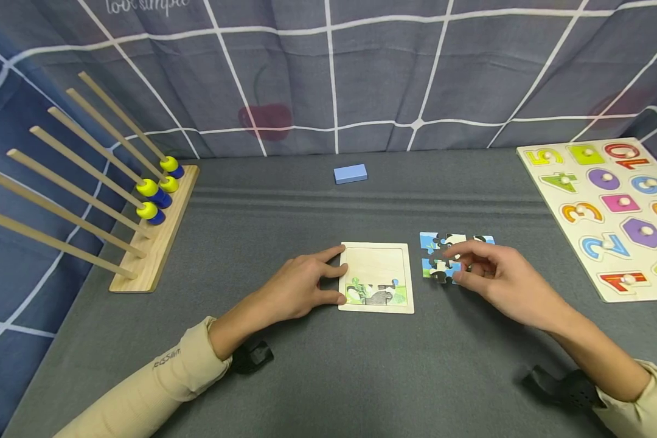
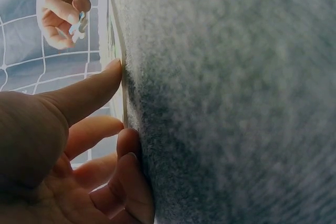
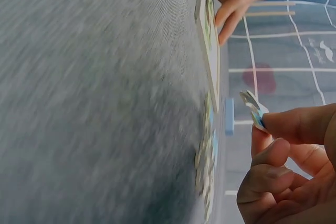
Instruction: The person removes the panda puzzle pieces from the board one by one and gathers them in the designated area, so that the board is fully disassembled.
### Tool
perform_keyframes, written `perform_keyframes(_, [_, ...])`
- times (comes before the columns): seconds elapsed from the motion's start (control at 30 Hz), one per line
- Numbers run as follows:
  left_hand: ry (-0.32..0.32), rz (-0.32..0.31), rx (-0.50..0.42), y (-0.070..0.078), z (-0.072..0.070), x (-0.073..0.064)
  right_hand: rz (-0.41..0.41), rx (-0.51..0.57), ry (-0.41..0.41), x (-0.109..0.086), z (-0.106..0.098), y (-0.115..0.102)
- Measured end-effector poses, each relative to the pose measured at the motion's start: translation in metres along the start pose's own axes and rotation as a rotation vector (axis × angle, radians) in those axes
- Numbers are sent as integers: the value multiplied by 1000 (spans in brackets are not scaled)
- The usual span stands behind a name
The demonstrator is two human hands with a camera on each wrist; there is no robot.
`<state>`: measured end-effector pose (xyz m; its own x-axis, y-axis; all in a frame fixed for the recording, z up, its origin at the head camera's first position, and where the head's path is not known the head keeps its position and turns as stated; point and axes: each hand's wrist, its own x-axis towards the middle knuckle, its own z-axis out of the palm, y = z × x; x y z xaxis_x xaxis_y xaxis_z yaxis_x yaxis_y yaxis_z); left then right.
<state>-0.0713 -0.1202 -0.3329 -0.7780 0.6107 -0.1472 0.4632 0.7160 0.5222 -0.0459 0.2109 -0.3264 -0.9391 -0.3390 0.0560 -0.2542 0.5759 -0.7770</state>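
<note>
My left hand [image 1: 303, 285] touches the left edge of a square wooden puzzle tray [image 1: 376, 308], its thumb near the lower corner and a finger at the upper one. Along the tray's lower part lie fitted pieces with a green, white and grey picture [image 1: 375, 294]; bare wood shows above them. My right hand [image 1: 498, 277] pinches a small jigsaw piece [image 3: 257, 113] between thumb and fingertip, raised above the mat. Beneath and beside that hand lie several loose jigsaw pieces [image 1: 429, 241], blue with black and white panda parts, some hidden by the fingers.
A wooden peg rack [image 1: 166, 234] with yellow and blue beads stands at the left. Behind the tray lies a blue block [image 1: 350, 174]. A number-and-shape peg board [image 1: 588, 240] lies at the right. A checked cloth [image 1: 372, 73] hangs along the back.
</note>
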Motion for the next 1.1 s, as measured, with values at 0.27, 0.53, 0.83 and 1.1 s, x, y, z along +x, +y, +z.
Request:
perform_keyframes(0.27, [-1,3,-8,0,0,0,57,12,49,-13,-12,19])
perform_keyframes(0.53, [-6,-2,-13,-1,0,0,144,57,70,-23,-23,34])
perform_keyframes(0.83, [-1,6,-4,-1,1,1,163,-33,95,-25,-29,44])
perform_keyframes(1.1, [0,6,-1,-1,1,1,97,-200,132,-21,-28,53])
